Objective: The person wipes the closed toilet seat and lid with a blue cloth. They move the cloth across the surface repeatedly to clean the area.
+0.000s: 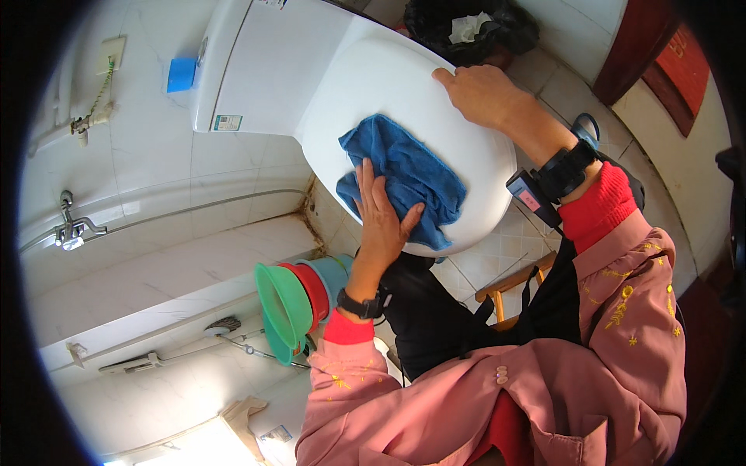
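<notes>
A blue cloth lies bunched on the closed white lid of a toilet. My left hand presses on the lower left part of the cloth, fingers spread a little and pointing up the picture. At the lid's right edge rests my right hand, its fingertips over the rim; whether they grip the edge I cannot tell. Behind the lid stands the white toilet tank, with a small label low on its side and a blue block beside it.
Stacked green, red and blue plastic basins stand left of my legs. A black-lined waste bin is beyond the toilet. A wooden stool is near my knees. A chrome faucet and a hose run along the left wall.
</notes>
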`<state>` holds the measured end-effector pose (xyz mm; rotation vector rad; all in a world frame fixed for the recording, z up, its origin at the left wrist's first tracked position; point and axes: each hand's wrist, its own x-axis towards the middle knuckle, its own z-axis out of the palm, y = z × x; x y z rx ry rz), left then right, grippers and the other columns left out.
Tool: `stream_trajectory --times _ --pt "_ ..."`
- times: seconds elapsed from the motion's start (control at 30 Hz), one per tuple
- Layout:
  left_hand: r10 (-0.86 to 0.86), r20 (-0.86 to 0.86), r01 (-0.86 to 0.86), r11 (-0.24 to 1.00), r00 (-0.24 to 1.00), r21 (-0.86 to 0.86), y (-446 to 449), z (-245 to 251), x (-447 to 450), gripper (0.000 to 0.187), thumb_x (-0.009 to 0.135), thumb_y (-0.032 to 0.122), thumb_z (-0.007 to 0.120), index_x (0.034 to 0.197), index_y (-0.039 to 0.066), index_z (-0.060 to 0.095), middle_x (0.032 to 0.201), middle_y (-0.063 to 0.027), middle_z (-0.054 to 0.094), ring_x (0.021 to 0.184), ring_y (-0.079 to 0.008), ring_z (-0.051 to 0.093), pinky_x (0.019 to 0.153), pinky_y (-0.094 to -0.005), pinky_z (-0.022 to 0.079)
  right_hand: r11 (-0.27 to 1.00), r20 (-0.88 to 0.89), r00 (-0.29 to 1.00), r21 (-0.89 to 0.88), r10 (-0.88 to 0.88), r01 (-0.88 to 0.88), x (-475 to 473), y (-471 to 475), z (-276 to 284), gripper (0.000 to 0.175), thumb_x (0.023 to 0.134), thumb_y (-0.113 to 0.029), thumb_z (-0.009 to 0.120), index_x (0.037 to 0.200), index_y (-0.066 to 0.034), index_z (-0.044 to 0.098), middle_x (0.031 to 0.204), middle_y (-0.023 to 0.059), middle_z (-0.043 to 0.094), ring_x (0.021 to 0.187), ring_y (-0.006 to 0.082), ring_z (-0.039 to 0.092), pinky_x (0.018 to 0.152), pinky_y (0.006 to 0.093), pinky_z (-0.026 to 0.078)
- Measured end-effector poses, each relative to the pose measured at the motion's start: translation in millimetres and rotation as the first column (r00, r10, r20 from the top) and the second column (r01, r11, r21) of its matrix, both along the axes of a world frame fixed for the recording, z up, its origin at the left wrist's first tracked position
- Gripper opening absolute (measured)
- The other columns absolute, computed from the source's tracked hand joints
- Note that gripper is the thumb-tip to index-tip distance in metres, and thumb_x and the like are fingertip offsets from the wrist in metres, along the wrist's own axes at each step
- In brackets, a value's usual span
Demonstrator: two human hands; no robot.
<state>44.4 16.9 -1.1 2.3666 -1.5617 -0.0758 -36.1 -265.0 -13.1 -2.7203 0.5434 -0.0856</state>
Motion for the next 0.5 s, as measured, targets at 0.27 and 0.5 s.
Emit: stream_trajectory --times 0.27,0.5 --pt "-0.037 -0.094 0.045 0.996 0.995 0.081 -17.3 4.1 57.0 0.084 0.091 0.045 0.065 0.152 0.003 0.024 0.162 -0.0208 0.015 0.149 -0.0443 0.011 0.108 -0.0735 0.013 0.998 0.081 0.997 -0.054 -0.008 0.012 1.9 3.0 -2.5 0.033 0.091 -0.005 0.055 0.124 -0.0026 0.053 0.093 0.0195 0.070 0.086 0.0327 0.071 0.070 0.0410 0.058" --pt "-0.033 -0.160 0.063 0.981 0.987 0.185 -49.8 9.1 112.5 0.079 0.096 0.045 0.060 0.154 0.007 0.023 0.163 -0.0182 0.012 0.150 -0.0418 0.005 0.107 -0.0753 0.010 0.996 0.074 0.997 -0.088 0.005 0.001 3.8 3.6 -3.9 0.035 0.090 -0.004 0.057 0.124 -0.0028 0.051 0.094 0.0195 0.070 0.086 0.0325 0.071 0.071 0.0406 0.058"
